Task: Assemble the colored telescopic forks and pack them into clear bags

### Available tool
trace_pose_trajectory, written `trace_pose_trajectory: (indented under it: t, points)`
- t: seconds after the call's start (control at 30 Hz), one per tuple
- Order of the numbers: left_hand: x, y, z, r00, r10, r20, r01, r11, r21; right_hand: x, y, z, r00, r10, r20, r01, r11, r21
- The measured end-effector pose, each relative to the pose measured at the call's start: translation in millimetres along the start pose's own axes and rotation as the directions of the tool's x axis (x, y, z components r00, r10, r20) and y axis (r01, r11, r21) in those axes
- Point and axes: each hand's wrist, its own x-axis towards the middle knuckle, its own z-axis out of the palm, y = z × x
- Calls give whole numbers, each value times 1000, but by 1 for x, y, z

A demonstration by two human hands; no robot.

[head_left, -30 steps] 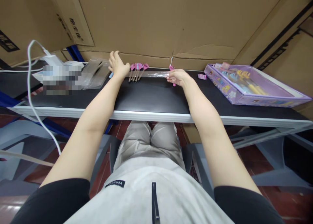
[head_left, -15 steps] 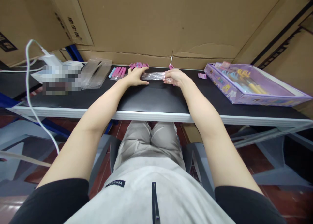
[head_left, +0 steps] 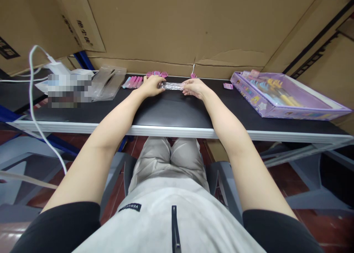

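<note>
My left hand (head_left: 152, 87) and my right hand (head_left: 194, 88) meet near the back of the black table (head_left: 171, 111), each gripping one end of a narrow clear plastic sleeve (head_left: 171, 85) stretched between them. Just behind my left hand lie several small pink rake-shaped toys (head_left: 156, 74), partly hidden by the fingers. To their left sits a small bundle of pink and blue sticks (head_left: 132, 81). Another pink rake toy (head_left: 193, 75) lies behind my right hand, against the cardboard.
A pile of clear plastic bags (head_left: 107, 81) lies left of the sticks, beside white items and a white cable (head_left: 35, 109). A purple boxed toy set (head_left: 284, 96) fills the table's right side, with a small pink piece (head_left: 228, 86) near it. Cardboard boxes (head_left: 177, 24) wall the back.
My left hand came in from the back left to the sleeve and took its left end. Both hands have drawn closer together along the sleeve, whose visible stretch is now shorter.
</note>
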Motion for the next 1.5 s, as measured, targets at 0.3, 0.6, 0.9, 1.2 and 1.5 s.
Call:
trace_pose_trajectory:
  t: [0.3, 0.6, 0.9, 1.2, 1.5]
  points:
    - [-3, 3, 0, 999, 33, 4, -33, 999, 19, 6, 6, -3, 917, -397, 37, 387, 864, -323]
    - [-7, 12, -5, 999, 46, 10, -47, 998, 33, 1, -1, -2, 865, -471, 173, 494, 735, -465]
    - [-12, 23, -8, 996, 87, 21, -87, 996, 31, -3, -2, 0, 871, -466, 157, 489, 790, -371]
    - [4, 26, -10, 989, 130, 76, -134, 990, 44, 4, 3, -3, 847, -502, 174, 528, 760, -379]
    - [26, 63, -16, 986, 68, 152, -99, 973, 208, 4, 2, -4, 820, -515, 250, 552, 595, -584]
